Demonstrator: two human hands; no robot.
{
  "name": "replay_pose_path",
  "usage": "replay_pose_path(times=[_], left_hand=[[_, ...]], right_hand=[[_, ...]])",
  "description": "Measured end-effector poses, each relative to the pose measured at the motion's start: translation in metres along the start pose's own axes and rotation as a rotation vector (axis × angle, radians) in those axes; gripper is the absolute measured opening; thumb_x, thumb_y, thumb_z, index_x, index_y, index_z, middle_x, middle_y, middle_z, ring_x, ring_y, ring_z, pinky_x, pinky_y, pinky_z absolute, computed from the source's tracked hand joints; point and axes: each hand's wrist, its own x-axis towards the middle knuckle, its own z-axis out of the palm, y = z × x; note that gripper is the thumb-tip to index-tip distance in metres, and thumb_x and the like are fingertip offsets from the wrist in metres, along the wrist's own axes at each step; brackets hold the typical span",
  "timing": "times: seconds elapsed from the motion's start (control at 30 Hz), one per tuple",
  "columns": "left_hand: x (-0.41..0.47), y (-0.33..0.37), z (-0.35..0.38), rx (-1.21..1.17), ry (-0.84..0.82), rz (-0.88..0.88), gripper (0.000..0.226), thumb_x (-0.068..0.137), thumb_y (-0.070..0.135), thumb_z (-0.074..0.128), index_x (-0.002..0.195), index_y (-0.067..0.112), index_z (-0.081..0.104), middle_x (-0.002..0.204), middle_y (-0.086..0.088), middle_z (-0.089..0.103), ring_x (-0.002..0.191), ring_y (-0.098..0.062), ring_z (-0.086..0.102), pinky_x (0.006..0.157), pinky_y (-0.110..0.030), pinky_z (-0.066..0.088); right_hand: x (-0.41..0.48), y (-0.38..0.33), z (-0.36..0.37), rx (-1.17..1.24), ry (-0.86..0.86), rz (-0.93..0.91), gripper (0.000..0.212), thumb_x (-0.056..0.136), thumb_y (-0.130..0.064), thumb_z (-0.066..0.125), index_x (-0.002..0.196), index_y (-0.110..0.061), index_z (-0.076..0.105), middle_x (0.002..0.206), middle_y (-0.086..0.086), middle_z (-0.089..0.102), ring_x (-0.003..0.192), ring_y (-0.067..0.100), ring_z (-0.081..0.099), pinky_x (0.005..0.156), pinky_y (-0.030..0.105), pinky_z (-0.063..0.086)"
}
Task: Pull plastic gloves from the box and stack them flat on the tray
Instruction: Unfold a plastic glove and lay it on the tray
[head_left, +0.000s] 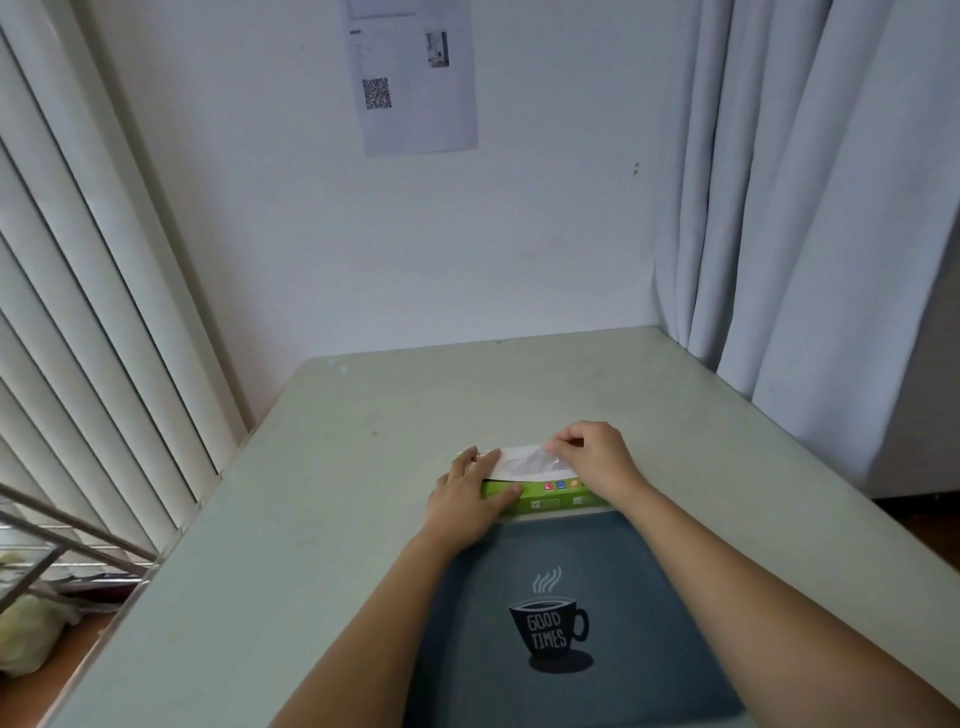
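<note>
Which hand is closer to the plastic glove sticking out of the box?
Right. The right hand pinches the glove; the left hand holds the box at its left end, beside it.

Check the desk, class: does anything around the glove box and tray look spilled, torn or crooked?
Nothing stands out. The green box lies square along the far edge of the tray; the left hand holds it down while the right hand pinches a glove at its opening. No spill or damage shows.
</note>
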Motion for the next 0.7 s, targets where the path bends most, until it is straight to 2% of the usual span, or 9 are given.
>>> replay_pose_path(times=[0.13, 0.23, 0.3, 0.33, 0.43, 0.47, 0.53, 0.63, 0.7], left_hand=[[0.002, -0.001, 0.001, 0.006, -0.002, -0.002, 0.061, 0.093, 0.054, 0.049, 0.148, 0.038, 0.028, 0.158, 0.005, 0.015, 0.14, -0.029, 0.026, 0.115, -0.039, 0.022], [0.002, -0.001, 0.001, 0.002, 0.002, -0.006, 0.061, 0.093, 0.054, 0.049, 0.148, 0.038, 0.028, 0.158, 0.006, 0.016, 0.141, -0.028, 0.026, 0.115, -0.039, 0.022], [0.003, -0.001, 0.002, 0.002, 0.002, -0.004, 0.061, 0.093, 0.054, 0.049, 0.148, 0.038, 0.028, 0.158, 0.006, 0.016, 0.141, -0.029, 0.026, 0.115, -0.039, 0.022], [0.003, -0.001, 0.002, 0.003, 0.003, -0.001, 0.061, 0.093, 0.054, 0.049, 0.148, 0.038, 0.029, 0.158, 0.005, 0.016, 0.141, -0.029, 0.025, 0.115, -0.039, 0.022], [0.003, -0.002, 0.002, 0.004, 0.005, 0.0, 0.061, 0.092, 0.054, 0.049, 0.148, 0.038, 0.029, 0.158, 0.005, 0.016, 0.141, -0.029, 0.026, 0.116, -0.039, 0.022], [0.003, -0.002, 0.002, 0.003, 0.005, 0.0, 0.061, 0.092, 0.054, 0.049, 0.148, 0.037, 0.029, 0.158, 0.005, 0.016, 0.14, -0.029, 0.026, 0.116, -0.04, 0.022], [0.004, -0.002, 0.002, 0.001, 0.005, -0.002, 0.061, 0.092, 0.054, 0.05, 0.147, 0.037, 0.029, 0.158, 0.005, 0.016, 0.14, -0.028, 0.026, 0.115, -0.04, 0.023], [0.003, -0.001, 0.002, 0.0, 0.005, -0.003, 0.061, 0.092, 0.054, 0.05, 0.147, 0.037, 0.03, 0.158, 0.005, 0.017, 0.14, -0.028, 0.027, 0.115, -0.04, 0.023], [0.003, -0.001, 0.002, -0.003, 0.007, -0.006, 0.061, 0.092, 0.054, 0.051, 0.147, 0.037, 0.03, 0.158, 0.005, 0.017, 0.14, -0.028, 0.027, 0.115, -0.04, 0.024]], right_hand=[[0.003, 0.003, -0.004, 0.216, 0.105, 0.108, 0.015, 0.091, -0.014, 0.063, 0.077, -0.009, 0.067, 0.064, -0.005, 0.059, 0.062, 0.009, 0.054, 0.063, 0.021, 0.041], [0.006, 0.007, 0.0, 0.29, 0.217, 0.17, 0.024, 0.093, -0.017, 0.059, 0.069, -0.012, 0.059, 0.066, -0.002, 0.057, 0.069, 0.017, 0.053, 0.065, 0.024, 0.038], [0.006, 0.006, 0.002, 0.264, 0.206, 0.16, 0.015, 0.093, -0.022, 0.059, 0.086, -0.009, 0.061, 0.083, 0.0, 0.061, 0.086, 0.021, 0.059, 0.071, 0.024, 0.039], [0.005, 0.004, 0.001, 0.239, 0.156, 0.136, 0.018, 0.091, -0.026, 0.063, 0.097, -0.009, 0.06, 0.093, -0.001, 0.061, 0.095, 0.02, 0.058, 0.075, 0.024, 0.038], [0.003, -0.002, -0.004, 0.04, -0.091, 0.038, 0.064, 0.073, -0.028, 0.082, 0.124, -0.015, 0.047, 0.116, -0.008, 0.046, 0.108, 0.01, 0.044, 0.086, 0.021, 0.034], [0.002, -0.003, -0.005, -0.053, -0.121, -0.015, 0.067, 0.071, -0.023, 0.083, 0.126, -0.018, 0.046, 0.119, -0.008, 0.045, 0.108, 0.008, 0.043, 0.085, 0.018, 0.033], [0.001, -0.002, -0.006, -0.145, -0.027, -0.124, 0.047, 0.077, -0.012, 0.076, 0.118, -0.02, 0.055, 0.115, -0.005, 0.053, 0.103, 0.009, 0.05, 0.079, 0.015, 0.038], [0.0, -0.008, -0.013, -0.192, 0.139, -0.262, 0.009, 0.087, -0.01, 0.066, 0.093, -0.014, 0.071, 0.09, -0.001, 0.067, 0.085, 0.013, 0.062, 0.075, 0.021, 0.047], [-0.001, -0.015, -0.019, -0.267, 0.134, -0.335, 0.009, 0.089, -0.013, 0.065, 0.087, -0.011, 0.074, 0.084, 0.0, 0.069, 0.079, 0.014, 0.062, 0.073, 0.023, 0.048]])
